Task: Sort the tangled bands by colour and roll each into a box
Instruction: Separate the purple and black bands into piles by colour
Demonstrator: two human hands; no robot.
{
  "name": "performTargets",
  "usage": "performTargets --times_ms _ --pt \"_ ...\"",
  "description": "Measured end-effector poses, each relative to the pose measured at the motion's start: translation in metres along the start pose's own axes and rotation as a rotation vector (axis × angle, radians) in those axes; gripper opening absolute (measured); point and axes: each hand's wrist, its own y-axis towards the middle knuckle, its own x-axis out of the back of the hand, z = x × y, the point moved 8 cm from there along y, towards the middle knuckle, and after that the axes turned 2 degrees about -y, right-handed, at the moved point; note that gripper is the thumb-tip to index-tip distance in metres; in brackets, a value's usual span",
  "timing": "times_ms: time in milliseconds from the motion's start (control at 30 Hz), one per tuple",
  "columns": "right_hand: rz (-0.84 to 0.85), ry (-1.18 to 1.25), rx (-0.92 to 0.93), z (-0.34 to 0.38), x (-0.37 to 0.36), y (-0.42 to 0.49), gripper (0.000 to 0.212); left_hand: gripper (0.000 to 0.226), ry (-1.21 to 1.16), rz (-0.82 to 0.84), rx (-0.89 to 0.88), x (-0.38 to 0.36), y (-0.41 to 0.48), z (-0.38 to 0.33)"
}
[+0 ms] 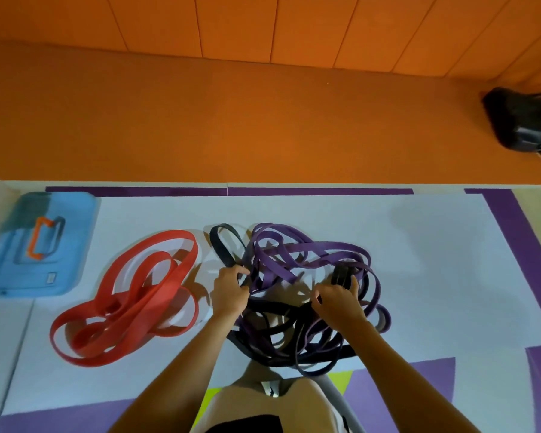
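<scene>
On the white surface (pixel 419 276), at its middle, purple bands (pixel 325 245) and black bands (pixel 272 304) lie knotted in one loose heap of flat loops. Red bands (pixel 169 285) form their own pile just left of it, apart from the tangle. At the far left sits a blue box (pixel 72 214) with an orange handle. The left hand (pixel 230 292) grips a black loop at the heap's left edge, fingers curled round it. The right hand (pixel 338 300) clutches black strands on the heap's right side.
</scene>
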Motion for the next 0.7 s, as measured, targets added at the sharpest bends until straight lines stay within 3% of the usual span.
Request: performTargets --times_ms 167,267,433,600,700 --pt "0.030 0.090 -0.029 -0.006 0.008 0.022 0.036 0.040 -0.193 -0.171 -0.056 0.024 -0.009 -0.004" --pt "-0.029 0.091 0.078 0.013 0.020 0.037 0.051 0.044 -0.281 -0.249 -0.054 0.033 -0.014 -0.003" --pt "-0.026 -0.071 0.272 0.063 0.027 0.065 0.077 0.048 0.031 -0.027 -0.037 0.007 -0.018 0.006" --pt "0.093 -0.195 0.454 0.093 0.004 0.092 0.109 0.045 0.029 -0.241 0.160 0.013 -0.023 0.021" --pt "0.050 -0.308 0.529 0.104 -0.001 0.109 0.123 0.041 0.109 -0.205 0.224 0.005 -0.025 0.019"
